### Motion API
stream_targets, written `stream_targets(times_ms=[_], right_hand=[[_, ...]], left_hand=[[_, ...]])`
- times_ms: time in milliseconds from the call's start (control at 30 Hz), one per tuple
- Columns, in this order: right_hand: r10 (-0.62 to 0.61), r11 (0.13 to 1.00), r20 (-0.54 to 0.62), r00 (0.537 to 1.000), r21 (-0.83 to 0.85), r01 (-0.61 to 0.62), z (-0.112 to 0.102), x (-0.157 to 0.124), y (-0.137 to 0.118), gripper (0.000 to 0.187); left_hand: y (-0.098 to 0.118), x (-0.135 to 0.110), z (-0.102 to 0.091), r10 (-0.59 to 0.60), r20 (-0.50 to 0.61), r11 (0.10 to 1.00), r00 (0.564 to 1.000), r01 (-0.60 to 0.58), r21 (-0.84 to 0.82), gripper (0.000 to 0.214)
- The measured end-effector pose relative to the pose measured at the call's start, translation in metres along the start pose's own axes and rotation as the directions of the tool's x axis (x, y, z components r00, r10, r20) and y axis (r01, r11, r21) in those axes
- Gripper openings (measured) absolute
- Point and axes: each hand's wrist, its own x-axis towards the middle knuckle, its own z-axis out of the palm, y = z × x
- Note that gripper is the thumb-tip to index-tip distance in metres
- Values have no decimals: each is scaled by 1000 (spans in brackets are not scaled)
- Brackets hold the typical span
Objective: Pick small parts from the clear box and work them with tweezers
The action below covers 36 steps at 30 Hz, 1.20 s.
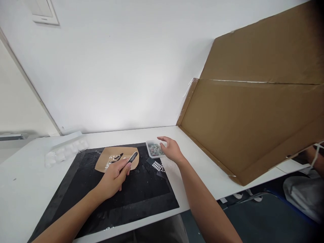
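Note:
My left hand (115, 179) is closed around a slim black object with a pale edge (133, 157), whose exact kind I cannot make out. It is held over a tan paper sheet (101, 161) bearing small white bits and a thin black strip (118, 156). My right hand (170, 148) hovers at the right side of a small clear plastic tub (153, 152) full of tiny mixed pieces. Its thumb and forefinger are apart, and nothing shows between them. Just below the tub lies a sheet of white dots (158, 166).
A black mat (136, 195) covers part of the white table (20, 189). Clear packaging with white lumps (65, 152) lies at the left. A large cardboard sheet (248, 121) leans at the right, with part of another person (316, 158) beyond it. A white wall stands behind.

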Motion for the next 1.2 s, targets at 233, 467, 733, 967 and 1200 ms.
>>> stream_targets(times_ms=[233, 467, 733, 967, 1200], right_hand=[[5, 986, 99, 995, -166, 12, 7, -3, -8, 23], [61, 961, 124, 990, -276, -24, 10, -4, -9, 22], [62, 963, 96, 993, -267, -35, 10, -3, -9, 13], [38, 988, 7, 999, -147, -36, 10, -1, -3, 14], [-11, 999, -119, 993, 51, 17, 6, 2, -4, 24]], left_hand=[[0, -1, 0, 1, 2, 1000, 1000, -1, -3, 42], [4, -1, -1, 17, 3, 1000, 1000, -17, 18, 41], [4, -1, 0, 7, -4, 1000, 1000, -7, 0, 42], [4, -1, 0, 11, -10, 1000, 1000, -11, 0, 41], [3, -2, 0, 5, -11, 1000, 1000, -5, -13, 41]])
